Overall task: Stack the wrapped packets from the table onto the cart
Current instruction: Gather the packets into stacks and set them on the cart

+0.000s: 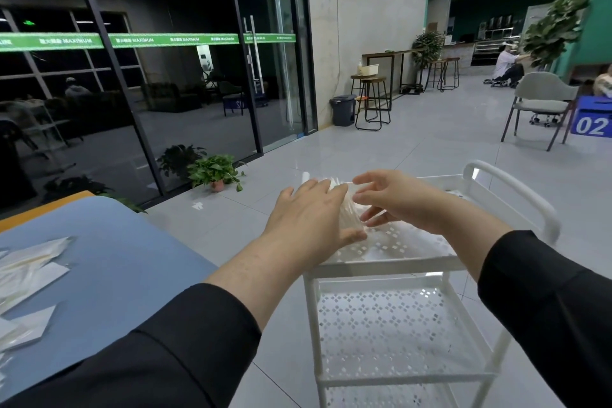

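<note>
Left hand (309,219) lies flat-fingered against a blurred bundle of wrapped packets (344,205) over the cart (390,262) top shelf; right hand (400,202), fingers loosely spread, touches its other side. More packets (31,270) lie on the blue surface (126,262). Handling, judged: light, thin, slippery film; steady them by both long edges.
</note>
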{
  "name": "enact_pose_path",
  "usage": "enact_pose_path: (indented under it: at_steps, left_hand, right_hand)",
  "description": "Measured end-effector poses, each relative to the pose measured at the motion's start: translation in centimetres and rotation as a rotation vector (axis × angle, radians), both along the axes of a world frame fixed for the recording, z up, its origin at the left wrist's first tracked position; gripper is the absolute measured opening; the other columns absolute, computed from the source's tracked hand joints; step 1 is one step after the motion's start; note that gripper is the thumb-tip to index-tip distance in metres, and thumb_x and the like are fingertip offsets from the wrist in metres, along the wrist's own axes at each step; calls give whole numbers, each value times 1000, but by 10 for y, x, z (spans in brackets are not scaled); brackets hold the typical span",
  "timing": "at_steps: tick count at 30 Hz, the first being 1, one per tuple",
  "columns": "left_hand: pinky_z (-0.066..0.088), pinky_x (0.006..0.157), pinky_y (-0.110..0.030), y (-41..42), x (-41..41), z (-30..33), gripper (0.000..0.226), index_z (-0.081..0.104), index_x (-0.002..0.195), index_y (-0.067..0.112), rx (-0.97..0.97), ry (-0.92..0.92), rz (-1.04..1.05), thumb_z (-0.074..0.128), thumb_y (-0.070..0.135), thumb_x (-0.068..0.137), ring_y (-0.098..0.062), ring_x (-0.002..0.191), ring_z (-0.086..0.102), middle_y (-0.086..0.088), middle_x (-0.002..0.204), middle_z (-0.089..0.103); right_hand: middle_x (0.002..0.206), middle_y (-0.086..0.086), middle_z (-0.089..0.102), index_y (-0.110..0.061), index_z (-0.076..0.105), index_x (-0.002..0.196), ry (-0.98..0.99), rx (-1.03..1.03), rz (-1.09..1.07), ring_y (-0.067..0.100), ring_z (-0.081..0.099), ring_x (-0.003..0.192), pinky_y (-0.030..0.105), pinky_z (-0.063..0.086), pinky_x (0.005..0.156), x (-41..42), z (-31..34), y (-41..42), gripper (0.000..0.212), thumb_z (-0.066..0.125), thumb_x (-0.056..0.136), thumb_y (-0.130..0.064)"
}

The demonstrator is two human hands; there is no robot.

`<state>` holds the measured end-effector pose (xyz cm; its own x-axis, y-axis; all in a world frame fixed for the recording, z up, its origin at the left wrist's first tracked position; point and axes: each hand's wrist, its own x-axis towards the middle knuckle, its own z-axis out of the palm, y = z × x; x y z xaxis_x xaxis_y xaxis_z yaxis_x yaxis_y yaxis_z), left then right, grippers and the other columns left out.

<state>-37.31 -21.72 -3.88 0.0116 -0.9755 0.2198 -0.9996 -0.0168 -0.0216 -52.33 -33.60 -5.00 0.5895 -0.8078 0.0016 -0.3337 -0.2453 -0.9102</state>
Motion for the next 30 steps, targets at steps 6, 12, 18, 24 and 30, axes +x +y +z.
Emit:
enact_pose_path:
  at_steps: [6, 12, 18, 24, 30]
  left_hand:
    - [19, 122, -43, 13, 1, 4, 88, 26, 158, 30, -34, 60, -8, 43, 80, 88, -16, 153, 20, 7, 164, 29]
    - [18, 121, -41, 26, 9, 3, 59, 36, 155, 28, -127, 157, 52, 31, 59, 104, -14, 152, 23, 7, 162, 34]
    - [26, 115, -40, 43, 19, 9, 49, 44, 150, 26, -221, 227, 97, 30, 47, 108, -15, 143, 37, 9, 153, 47]
    - [34, 114, -43, 77, 48, 14, 48, 48, 148, 23, -304, 240, 181, 31, 44, 108, -18, 139, 44, 5, 149, 52]
    - [45, 103, -48, 159, 104, 22, 39, 56, 138, 20, -405, 247, 320, 37, 37, 108, -24, 127, 52, 1, 138, 60]
  right_hand:
    - [111, 1, 68, -19, 58, 133, 61, -89, 14, 23, 74, 90, 38, 63, 82, -7, 3, 14, 40, 69, 95, -24]
    - [107, -1, 68, -22, 63, 125, 108, -218, -61, 18, 71, 91, 34, 63, 78, -14, 8, 23, 24, 60, 101, -26]
    - [109, -1, 68, -24, 66, 121, 109, -346, -146, 14, 67, 92, 41, 61, 83, -18, 19, 35, 22, 51, 105, -23]
    - [104, -8, 68, -27, 68, 113, -63, -593, -143, 13, 66, 94, 46, 59, 85, 4, 55, 83, 21, 50, 103, -27]
    - [92, -18, 65, -28, 69, 112, -82, -689, 113, 5, 64, 89, 35, 58, 84, 82, 73, 170, 19, 53, 103, -30]
